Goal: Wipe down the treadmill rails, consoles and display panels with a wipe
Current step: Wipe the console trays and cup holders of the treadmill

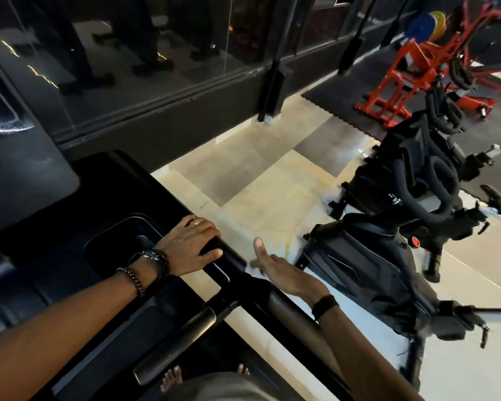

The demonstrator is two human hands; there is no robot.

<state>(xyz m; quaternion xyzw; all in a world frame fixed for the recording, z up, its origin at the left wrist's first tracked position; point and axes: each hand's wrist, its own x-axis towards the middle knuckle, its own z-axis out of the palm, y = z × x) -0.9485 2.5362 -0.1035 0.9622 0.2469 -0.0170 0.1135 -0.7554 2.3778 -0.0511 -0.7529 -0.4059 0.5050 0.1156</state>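
Black plastic and dark padded tubing make up the treadmill frame nearest the camera. Bare toes [172, 379] show at 6 o'clock beside a short padded handle [175, 345]. The side rail [287, 306] runs from 5 o'clock up toward centre.

The right hand [275, 270] lies on the outer side of the rail, thumb raised, fingers pressed on a pale wipe [253, 267] against the rail; how tightly it holds the wipe cannot be told. A dark band sits on that wrist.

The left hand [193, 246], at 9 o'clock from the right hand, rests on the upper rail end with fingers curled over its edge. It wears a ring and bracelets.

The console tray [122, 241] lies just at 9 o'clock of the left hand.

Black exercise bikes [388, 256] stand at 3 o'clock on the pale tiled floor [258, 198]. A red weight machine [417, 70] stands at 1 o'clock.
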